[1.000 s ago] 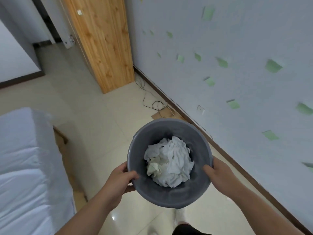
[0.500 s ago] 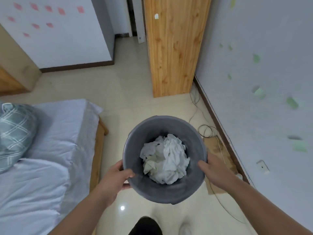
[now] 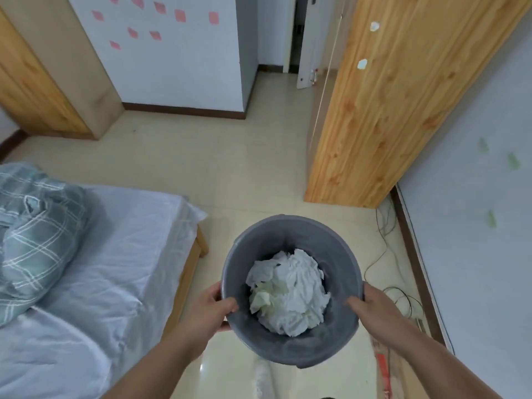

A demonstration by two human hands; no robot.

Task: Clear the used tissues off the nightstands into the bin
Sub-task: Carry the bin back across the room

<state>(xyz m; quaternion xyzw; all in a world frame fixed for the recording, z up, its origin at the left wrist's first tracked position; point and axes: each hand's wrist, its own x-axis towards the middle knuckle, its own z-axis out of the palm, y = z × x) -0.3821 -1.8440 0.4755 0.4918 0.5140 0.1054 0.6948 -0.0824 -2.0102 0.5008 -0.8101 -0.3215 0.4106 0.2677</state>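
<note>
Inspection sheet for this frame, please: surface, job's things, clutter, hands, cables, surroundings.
Surface: glossy beige floor tiles; no nightstand in view.
Job's things: grey bin held off the floor, crumpled white tissues inside.
Clutter: flattened cardboard on the floor by the right wall.
Hands: left hand and right hand grip the bin's rim on opposite sides.
Cables: loose cables along the right baseboard.
Surroundings: bed at left, plaid pillow, wooden cabinet.

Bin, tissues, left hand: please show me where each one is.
bin [image 3: 290, 234], head view, far inner wall.
tissues [image 3: 290, 292], head view, middle of the pile.
left hand [image 3: 211, 311], head view, back of the hand.
</note>
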